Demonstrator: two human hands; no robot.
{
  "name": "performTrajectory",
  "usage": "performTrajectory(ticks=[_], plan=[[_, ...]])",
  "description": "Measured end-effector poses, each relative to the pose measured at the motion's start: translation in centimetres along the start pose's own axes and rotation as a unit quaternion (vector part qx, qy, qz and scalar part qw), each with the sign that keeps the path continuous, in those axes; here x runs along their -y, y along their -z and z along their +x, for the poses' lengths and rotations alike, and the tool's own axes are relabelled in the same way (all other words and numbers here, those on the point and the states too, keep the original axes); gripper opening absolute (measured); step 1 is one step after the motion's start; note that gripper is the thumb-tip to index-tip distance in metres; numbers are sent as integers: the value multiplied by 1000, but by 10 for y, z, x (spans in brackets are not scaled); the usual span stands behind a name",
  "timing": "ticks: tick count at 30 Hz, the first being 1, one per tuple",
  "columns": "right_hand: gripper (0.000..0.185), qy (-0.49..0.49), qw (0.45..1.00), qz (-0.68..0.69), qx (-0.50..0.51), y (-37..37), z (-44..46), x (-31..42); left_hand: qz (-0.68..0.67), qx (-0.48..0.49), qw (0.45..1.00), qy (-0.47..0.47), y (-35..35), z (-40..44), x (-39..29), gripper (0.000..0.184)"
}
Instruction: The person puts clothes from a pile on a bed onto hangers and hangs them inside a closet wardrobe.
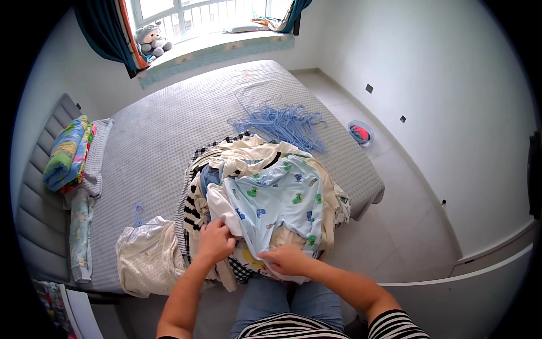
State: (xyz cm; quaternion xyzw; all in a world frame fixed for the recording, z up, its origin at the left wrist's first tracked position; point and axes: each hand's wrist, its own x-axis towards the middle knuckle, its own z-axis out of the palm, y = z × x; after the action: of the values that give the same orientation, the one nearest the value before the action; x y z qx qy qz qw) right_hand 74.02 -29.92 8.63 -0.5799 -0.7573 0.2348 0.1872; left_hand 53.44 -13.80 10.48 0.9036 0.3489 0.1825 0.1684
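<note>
Light blue trousers (282, 192) with green and blue prints lie spread on top of a heap of clothes (248, 151) at the bed's near edge. My right hand (288, 261) is closed on the end of one trouser leg, thumb and forefinger pinched at the cloth. My left hand (215, 242) rests at a white garment (221, 210) just left of the trousers; its fingers are partly bent, and whether they grip the cloth cannot be made out. Beside the heap, a cream knitted garment (149, 257) lies on a blue hanger (137, 214).
Many blue hangers (279, 125) lie beyond the heap on the bed (147, 135). Folded colourful bedding (70, 152) sits by the grey headboard (34, 198). A basin (361, 133) stands on the floor at right. A plush toy (152, 39) sits on the window sill.
</note>
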Motion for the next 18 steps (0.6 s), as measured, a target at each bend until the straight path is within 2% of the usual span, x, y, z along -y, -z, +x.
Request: performTrajectory(ticks=[1,2,4,5,7,8,9,11,12,15,16,18], plan=[[32,0,999,33,15,-1,3,0,9,-67,997,-26,3,7,-13,14],[33,-1,997,67,31,-1,6,-2,-27,-25,999,19,8,16,-25,18],[34,-34,991,128,36,6,15,-16,-68,-71,995,-9,-2,41,-40,20],[31,-48,988,145,-32,8,22,-34,-90,-92,991,-23,-10,55,-45,22],[24,-101,956,218,-168,22,30,-66,-131,-48,989,-45,-31,92,-53,32],[21,-123,947,180,-238,33,33,-81,-152,-26,986,-57,-45,109,-55,37],[20,-113,934,138,-309,39,36,-103,-113,-18,991,-65,-64,125,-56,43],[26,-130,916,102,-366,58,36,-145,-35,-4,996,-81,-103,160,-57,54],[27,-141,905,88,-391,64,37,-166,-4,54,997,-60,-118,177,-56,65],[30,-153,882,34,-445,70,49,-227,48,0,995,-88,-157,208,-52,64],[31,-153,875,13,-459,70,54,-245,55,36,995,-76,-166,212,-47,65],[31,-171,870,58,-459,72,69,-274,33,-1,996,-88,-182,207,-38,64]])
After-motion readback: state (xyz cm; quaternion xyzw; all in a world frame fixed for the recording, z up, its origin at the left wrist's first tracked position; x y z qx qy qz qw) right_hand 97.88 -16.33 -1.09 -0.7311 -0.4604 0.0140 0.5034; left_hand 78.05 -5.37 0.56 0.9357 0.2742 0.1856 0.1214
